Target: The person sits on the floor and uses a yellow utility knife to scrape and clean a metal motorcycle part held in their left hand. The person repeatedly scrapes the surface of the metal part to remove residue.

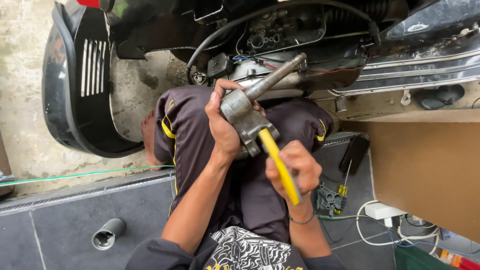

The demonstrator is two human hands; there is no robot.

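- Our left hand [224, 127] wrapped tight around the grey metal part [245, 117], held up over our lap, its shaft [277, 76] pointing at the scooter [280, 30].
- Our right hand [295, 170] gripped the yellow tool [279, 162], its tip set against the part's lower end.
- We judged it best to keep the part braced firmly and the tool in line, so the tip would not slip toward the left wrist.
- A socket [107, 233] lay on the floor tiles, a screwdriver [344, 186] near our right knee.

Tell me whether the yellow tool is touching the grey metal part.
Touching. The head view shows the yellow tool, held in the right hand, pressed against the grey metal part gripped by the left hand.
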